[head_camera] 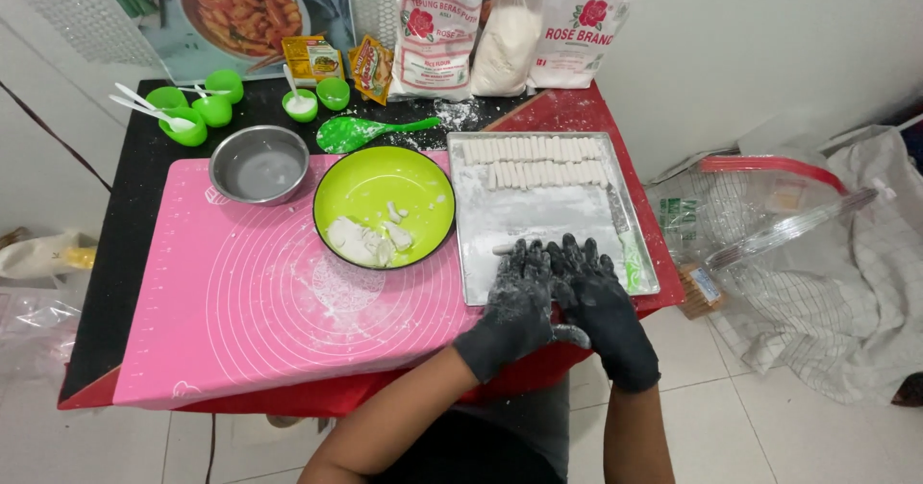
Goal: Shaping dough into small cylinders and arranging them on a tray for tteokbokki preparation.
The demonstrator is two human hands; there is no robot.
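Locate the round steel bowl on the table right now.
In the head view, the round steel bowl sits at the far left of the pink silicone mat, just left of the lime-green bowl and in front of the small green cups.

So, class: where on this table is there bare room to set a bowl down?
Free: the pink mat below the steel bowl and green bowl. Crowded: the tray, with dough sticks and both gloved hands, and the back edge with small green cups.

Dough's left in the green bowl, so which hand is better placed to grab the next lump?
Left, probably. Both gloved hands are over the metal tray, but the left hand is on the side nearer the green bowl and its dough lumps; the right hand would have to cross over it.
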